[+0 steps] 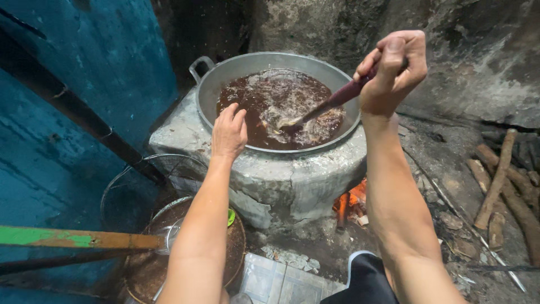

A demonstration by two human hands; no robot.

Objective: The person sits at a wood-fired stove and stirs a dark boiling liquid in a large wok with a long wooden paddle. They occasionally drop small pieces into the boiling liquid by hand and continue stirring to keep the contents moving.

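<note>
Gripping the ladle (pixel 323 107) handle, the right hand (pixel 394 70) slants it down-left into the wok (pixel 214 84), left hand (pixel 229 132) fingers loosely open at its rim.

Firewood sticks (pixel 500 186) lie on the ground at the right. A wire-mesh strainer (pixel 152 174) leans against the blue wall (pixel 84 84). Embers (pixel 351 202) glow beneath the stove.

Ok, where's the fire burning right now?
In the head view the fire glows low, right of centre, in the opening at the base of the concrete stove, beneath the big metal wok and left of the firewood sticks.
</note>
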